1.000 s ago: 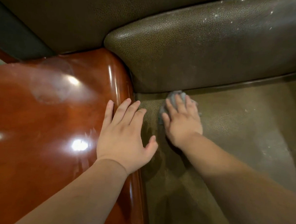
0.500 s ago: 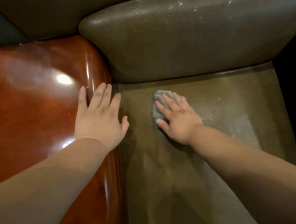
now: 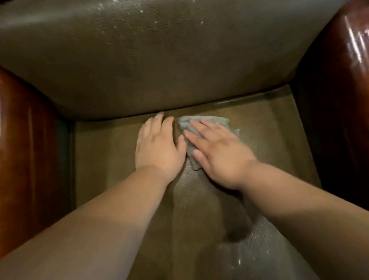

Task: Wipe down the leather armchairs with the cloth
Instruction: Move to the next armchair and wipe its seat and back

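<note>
Armchair seat, olive leather, fills view; glossy wood arms left & right. Backrest at far side shows white specks. R hand flat, fingers spread, pressing grey cloth onto far seat near back crease. L hand flat just beside, on bare leather. Advice: keep palm pressure even, overlap strokes, work crease, then backrest.

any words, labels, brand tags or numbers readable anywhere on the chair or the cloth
None: no text, label, brand or number shows anywhere in this view.
Grey cloth: no tag or print visible on the part showing from under the right hand.
Leather back cushion: only pale specks, not writing.
Leather seat, where the left hand rests: plain.
Glossy wooden armrests: only light reflections, no markings.
</note>
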The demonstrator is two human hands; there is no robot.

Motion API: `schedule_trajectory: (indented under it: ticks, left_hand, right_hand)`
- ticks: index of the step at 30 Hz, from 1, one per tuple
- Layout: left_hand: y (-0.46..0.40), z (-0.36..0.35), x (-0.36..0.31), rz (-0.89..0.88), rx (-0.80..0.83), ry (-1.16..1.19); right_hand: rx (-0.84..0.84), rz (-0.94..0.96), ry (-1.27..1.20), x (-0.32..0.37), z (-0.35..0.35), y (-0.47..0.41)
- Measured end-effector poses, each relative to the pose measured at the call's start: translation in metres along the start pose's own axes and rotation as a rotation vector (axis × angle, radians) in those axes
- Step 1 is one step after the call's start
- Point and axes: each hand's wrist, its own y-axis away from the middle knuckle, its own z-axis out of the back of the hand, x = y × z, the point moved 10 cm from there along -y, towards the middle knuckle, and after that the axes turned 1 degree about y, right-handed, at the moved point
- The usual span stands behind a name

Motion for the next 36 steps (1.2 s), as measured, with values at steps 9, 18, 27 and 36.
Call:
schedule_trajectory:
  ticks: [9,18,27,36]
  left_hand:
    - [0.004,-0.013,0.005,-0.005,-0.173,-0.027]
    - [0.006,-0.016,0.003,-0.034,-0.222,-0.037]
    - [0.007,-0.014,0.004,-0.048,-0.253,-0.019]
    - [0.006,-0.014,0.004,-0.050,-0.230,-0.015]
  right_hand:
    - [-0.366,-0.492,-0.046,-0.085,0.019,0.007]
    - [-0.245,-0.678,-0.096,-0.179,0.026,0.037]
    - [-0.264,-0.534,0.002,-0.147,0.018,0.027]
    - [-0.133,-0.740,-0.073,-0.096,-0.007,0.059]
